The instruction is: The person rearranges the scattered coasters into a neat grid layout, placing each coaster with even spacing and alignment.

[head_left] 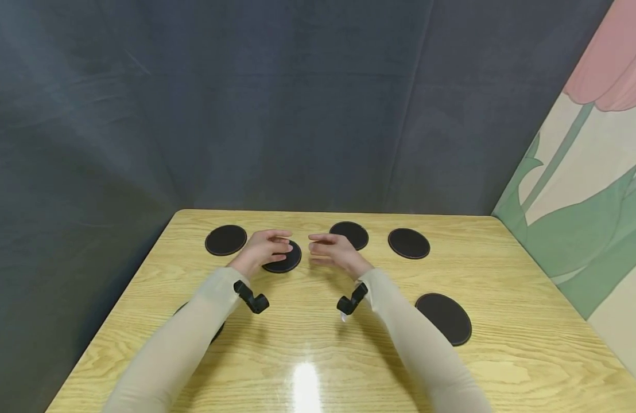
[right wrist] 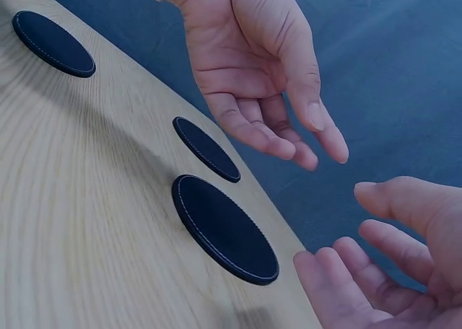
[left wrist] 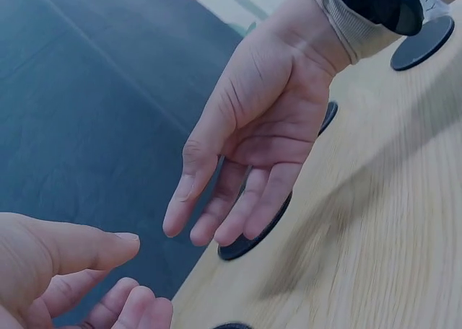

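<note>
So we've got both hands up over the tabletop (head_left: pixel 307 327), arms coming in from about 7 and 5 o'clock in the head view. The left hand (head_left: pixel 266 249) points its fingers toward 3 o'clock, and the right hand (head_left: pixel 338 252) mirrors it toward 9, so the fingertips face each other with a gap between. Wrist views show us the palms turned inward, fingers a little bent. Grip on both sides is loosely spread, thumb standing apart from the fingers.

For the black discs: from the left hand, we see the middle disc (head_left: pixel 286 266) at roughly 4 o'clock, partly hidden under those fingers but not touched, and the left disc (head_left: pixel 226 240) near 9. From the right hand, the back disc (head_left: pixel 351 232) sits close by at 1, the right disc (head_left: pixel 408 243) near 3, and the front disc (head_left: pixel 443 319) further off at 4. One more, the covered disc (head_left: pixel 217 333), peeks out from behind the left sleeve (head_left: pixel 186 338), around 7 from the left hand.
</note>
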Demonstrator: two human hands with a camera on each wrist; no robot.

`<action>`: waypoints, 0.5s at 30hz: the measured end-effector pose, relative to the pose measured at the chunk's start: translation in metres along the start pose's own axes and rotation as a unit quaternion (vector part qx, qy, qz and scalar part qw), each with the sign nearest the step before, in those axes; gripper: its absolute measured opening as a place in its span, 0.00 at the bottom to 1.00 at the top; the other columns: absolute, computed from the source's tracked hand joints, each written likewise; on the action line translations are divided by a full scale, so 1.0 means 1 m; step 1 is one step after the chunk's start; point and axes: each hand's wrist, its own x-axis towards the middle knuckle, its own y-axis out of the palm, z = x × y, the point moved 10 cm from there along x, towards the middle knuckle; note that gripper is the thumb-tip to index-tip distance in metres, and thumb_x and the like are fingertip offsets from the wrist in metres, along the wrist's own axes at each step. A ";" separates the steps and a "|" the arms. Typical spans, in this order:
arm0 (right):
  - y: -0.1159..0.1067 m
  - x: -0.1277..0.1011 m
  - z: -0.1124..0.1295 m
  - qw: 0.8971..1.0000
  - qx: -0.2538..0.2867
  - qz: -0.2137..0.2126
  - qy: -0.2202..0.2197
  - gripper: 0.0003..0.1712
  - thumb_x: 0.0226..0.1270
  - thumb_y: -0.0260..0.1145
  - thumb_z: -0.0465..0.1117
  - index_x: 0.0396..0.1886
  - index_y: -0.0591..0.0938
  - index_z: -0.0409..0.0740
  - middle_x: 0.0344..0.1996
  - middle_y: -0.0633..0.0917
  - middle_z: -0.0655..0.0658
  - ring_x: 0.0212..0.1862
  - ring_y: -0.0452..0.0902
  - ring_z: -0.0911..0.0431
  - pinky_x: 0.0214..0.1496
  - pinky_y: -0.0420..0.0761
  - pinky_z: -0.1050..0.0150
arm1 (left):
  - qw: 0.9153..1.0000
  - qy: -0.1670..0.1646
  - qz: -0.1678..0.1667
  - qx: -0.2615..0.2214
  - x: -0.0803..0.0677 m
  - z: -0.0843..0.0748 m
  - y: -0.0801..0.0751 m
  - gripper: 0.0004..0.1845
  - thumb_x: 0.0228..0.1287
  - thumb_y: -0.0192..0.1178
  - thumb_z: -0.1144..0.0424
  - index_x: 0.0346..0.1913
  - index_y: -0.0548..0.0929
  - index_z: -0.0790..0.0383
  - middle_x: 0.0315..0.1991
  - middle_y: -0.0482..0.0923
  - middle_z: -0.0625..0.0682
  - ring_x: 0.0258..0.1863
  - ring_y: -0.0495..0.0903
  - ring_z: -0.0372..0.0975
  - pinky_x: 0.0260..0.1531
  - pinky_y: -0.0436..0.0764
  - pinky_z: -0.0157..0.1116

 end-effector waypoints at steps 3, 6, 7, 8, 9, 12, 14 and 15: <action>-0.006 -0.006 0.002 1.000 0.007 -0.001 0.000 0.26 0.71 0.58 0.33 0.67 0.68 0.31 0.68 0.64 0.30 0.68 0.62 0.35 0.65 0.73 0.44 | 1.000 0.003 0.005 0.007 -0.001 -0.003 0.008 0.25 0.67 0.59 0.71 0.66 0.72 0.64 0.64 0.68 0.64 0.59 0.75 0.51 0.59 0.78 0.44; -0.012 -0.012 0.005 1.000 0.011 -0.003 0.000 0.26 0.71 0.58 0.31 0.67 0.68 0.32 0.65 0.67 0.30 0.68 0.61 0.35 0.65 0.73 0.44 | 1.000 0.001 0.005 0.010 -0.001 -0.006 0.016 0.24 0.66 0.60 0.70 0.65 0.73 0.62 0.62 0.70 0.63 0.58 0.76 0.51 0.58 0.79 0.44; -0.015 -0.014 0.006 1.000 0.011 -0.006 0.000 0.26 0.71 0.58 0.31 0.67 0.68 0.32 0.64 0.68 0.31 0.68 0.62 0.35 0.65 0.73 0.44 | 1.000 0.002 0.005 0.012 -0.001 -0.007 0.018 0.24 0.66 0.60 0.69 0.65 0.73 0.62 0.61 0.70 0.62 0.58 0.76 0.51 0.58 0.79 0.44; -0.018 -0.016 0.007 1.000 0.008 -0.009 -0.002 0.26 0.71 0.58 0.31 0.67 0.69 0.33 0.62 0.70 0.32 0.68 0.63 0.36 0.64 0.75 0.46 | 1.000 0.002 0.005 0.013 -0.001 -0.008 0.021 0.24 0.66 0.60 0.69 0.65 0.74 0.61 0.60 0.71 0.62 0.58 0.76 0.52 0.58 0.79 0.44; -0.021 -0.017 0.008 1.000 0.000 -0.010 -0.005 0.26 0.71 0.58 0.31 0.67 0.69 0.33 0.61 0.72 0.34 0.67 0.63 0.37 0.63 0.76 0.47 | 1.000 0.002 0.004 0.012 0.000 -0.009 0.023 0.23 0.66 0.61 0.69 0.64 0.75 0.61 0.59 0.71 0.61 0.58 0.76 0.52 0.57 0.79 0.44; -0.031 -0.022 0.012 1.000 -0.016 -0.011 -0.016 0.26 0.71 0.59 0.33 0.68 0.68 0.34 0.61 0.72 0.35 0.67 0.64 0.38 0.61 0.78 0.51 | 1.000 0.005 0.005 0.008 0.003 -0.012 0.030 0.22 0.65 0.62 0.69 0.62 0.77 0.60 0.58 0.72 0.60 0.58 0.76 0.52 0.58 0.79 0.45; -0.038 -0.025 0.015 0.999 -0.024 -0.010 -0.025 0.28 0.71 0.59 0.34 0.69 0.66 0.34 0.64 0.70 0.33 0.68 0.63 0.38 0.61 0.78 0.52 | 1.000 0.012 0.009 0.007 0.005 -0.015 0.034 0.22 0.65 0.62 0.69 0.61 0.77 0.60 0.57 0.73 0.60 0.57 0.77 0.51 0.58 0.78 0.46; -0.042 -0.027 0.016 0.999 -0.028 -0.010 -0.028 0.29 0.72 0.59 0.35 0.70 0.65 0.34 0.66 0.68 0.32 0.68 0.63 0.37 0.62 0.78 0.52 | 1.000 0.014 0.012 0.006 0.007 -0.015 0.036 0.22 0.65 0.62 0.69 0.62 0.77 0.60 0.58 0.73 0.60 0.57 0.77 0.50 0.58 0.78 0.47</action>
